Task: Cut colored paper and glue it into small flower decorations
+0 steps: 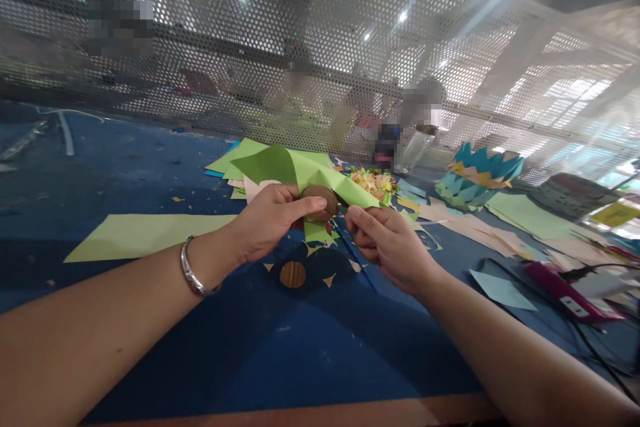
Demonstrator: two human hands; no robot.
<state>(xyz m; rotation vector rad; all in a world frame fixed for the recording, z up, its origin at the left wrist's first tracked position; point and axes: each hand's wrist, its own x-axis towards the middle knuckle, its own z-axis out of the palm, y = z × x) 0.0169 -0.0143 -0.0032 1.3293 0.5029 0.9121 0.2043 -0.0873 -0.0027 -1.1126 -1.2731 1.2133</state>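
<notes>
Light green paper [315, 170], bent and curled, is held up over the table. My left hand [273, 217] is closed on it, the thumb pressing a round brown wooden disc [320, 203] flat against the sheet. My right hand [383, 237] is closed at the sheet's right side, close to the disc. A small dark tip shows by its fingers, but what they grip is mostly hidden. Below lies a second wooden disc [293, 274] with striped grain. A thin blue stick [357, 260] rests on the table under my right hand.
Pale green paper [155, 233] lies left on the blue table [280, 353], with scraps around. Behind are a paper-petal cluster [374, 185], a clear bottle [417, 147] and a perforated screen [240, 80]. At right are a teal paper crown [477, 177] and a purple power strip [570, 293] with cables.
</notes>
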